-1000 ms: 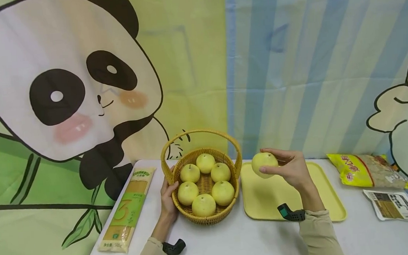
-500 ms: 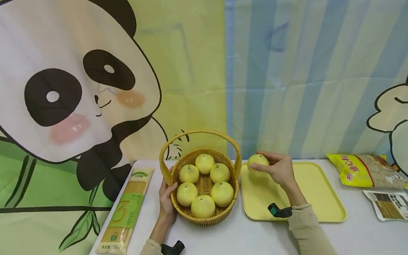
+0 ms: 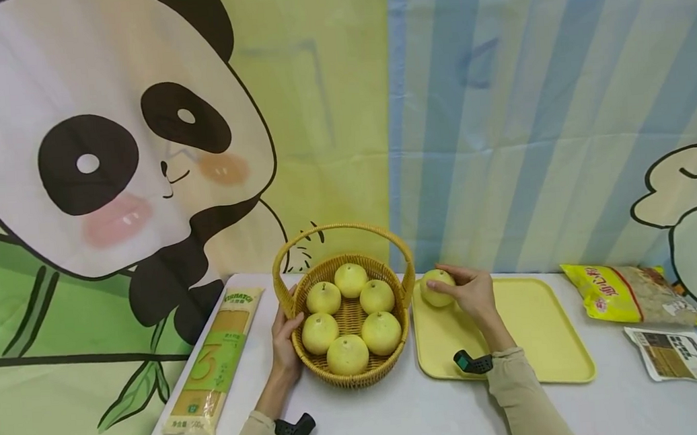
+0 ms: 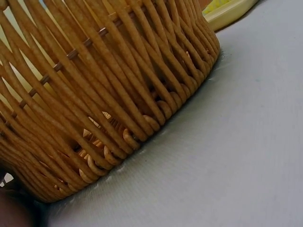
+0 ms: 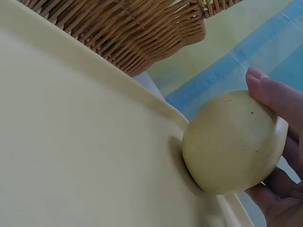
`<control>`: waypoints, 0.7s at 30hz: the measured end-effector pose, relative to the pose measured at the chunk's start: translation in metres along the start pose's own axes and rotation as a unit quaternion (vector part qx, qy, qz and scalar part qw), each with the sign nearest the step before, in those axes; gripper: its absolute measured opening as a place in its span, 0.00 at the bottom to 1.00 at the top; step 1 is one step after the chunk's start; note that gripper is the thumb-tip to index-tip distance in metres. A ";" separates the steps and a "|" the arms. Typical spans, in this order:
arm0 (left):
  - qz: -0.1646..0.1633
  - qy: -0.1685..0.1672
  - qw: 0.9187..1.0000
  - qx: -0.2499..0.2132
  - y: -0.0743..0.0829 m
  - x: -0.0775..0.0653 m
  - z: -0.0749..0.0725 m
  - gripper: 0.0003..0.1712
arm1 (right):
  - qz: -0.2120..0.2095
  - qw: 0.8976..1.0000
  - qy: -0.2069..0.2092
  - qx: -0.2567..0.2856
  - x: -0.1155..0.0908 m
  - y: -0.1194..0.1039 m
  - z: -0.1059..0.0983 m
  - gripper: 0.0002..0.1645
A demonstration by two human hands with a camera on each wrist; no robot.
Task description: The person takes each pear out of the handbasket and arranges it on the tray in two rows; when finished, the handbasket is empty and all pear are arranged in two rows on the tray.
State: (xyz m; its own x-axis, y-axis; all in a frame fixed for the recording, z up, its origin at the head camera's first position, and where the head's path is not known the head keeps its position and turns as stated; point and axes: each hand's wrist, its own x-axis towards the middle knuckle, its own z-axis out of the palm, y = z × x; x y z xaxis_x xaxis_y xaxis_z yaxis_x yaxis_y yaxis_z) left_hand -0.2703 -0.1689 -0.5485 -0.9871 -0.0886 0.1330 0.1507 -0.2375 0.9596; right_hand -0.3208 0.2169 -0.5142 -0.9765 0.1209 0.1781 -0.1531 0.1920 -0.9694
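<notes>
My right hand point(image 3: 474, 295) grips a round, pale yellow-green pear point(image 3: 436, 288), thumb on the near side and fingers behind. The pear is low at the back left corner of a yellow tray point(image 3: 538, 325); in the right wrist view, the pear point(image 5: 232, 142) is right at the tray's raised edge, its shadow close beside it. To the left stands a wicker basket point(image 3: 356, 377) with a tall arched handle and several similar pears point(image 3: 347, 354) in a ring. My left hand point(image 3: 285, 340) holds the basket's left side, thumb at the rim; its fingers are mostly hidden.
A long pack of noodles point(image 3: 213, 362) lies left of the basket on the white table point(image 3: 392, 410). Right of the tray lie a yellow food bag point(image 3: 627, 292) and a smaller flat packet point(image 3: 678, 356). Behind the table hangs a printed curtain point(image 3: 329, 111) with a panda.
My right hand has moved left and down with the pear, from above the tray to its back left corner. My left hand stays at the basket.
</notes>
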 end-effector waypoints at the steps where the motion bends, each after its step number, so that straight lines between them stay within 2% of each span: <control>1: 0.000 0.000 1.000 0.002 0.000 0.000 -0.001 0.37 | -0.003 1.000 0.002 0.003 0.000 0.001 0.001 0.34; 5: 0.001 -0.003 1.000 0.005 0.001 0.000 -0.001 0.37 | -0.014 1.000 -0.003 0.006 0.001 0.004 0.006 0.32; 11: 0.003 -0.003 1.000 0.005 0.002 -0.002 -0.001 0.38 | -0.035 0.999 -0.027 -0.018 -0.002 0.004 0.011 0.34; 21: 0.011 -0.003 1.000 -0.006 0.002 -0.001 0.001 0.37 | -0.051 0.995 -0.061 -0.065 -0.005 -0.003 0.004 0.36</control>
State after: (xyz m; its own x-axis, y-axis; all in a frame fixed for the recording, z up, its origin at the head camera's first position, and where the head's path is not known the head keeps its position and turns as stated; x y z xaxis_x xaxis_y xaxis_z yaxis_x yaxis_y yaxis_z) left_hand -0.2687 -0.1685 -0.5471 -0.9838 -0.0886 0.1556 0.1731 -0.2466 0.9535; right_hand -0.3159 0.2119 -0.5130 -0.9693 -0.0236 0.2446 -0.2390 0.3223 -0.9160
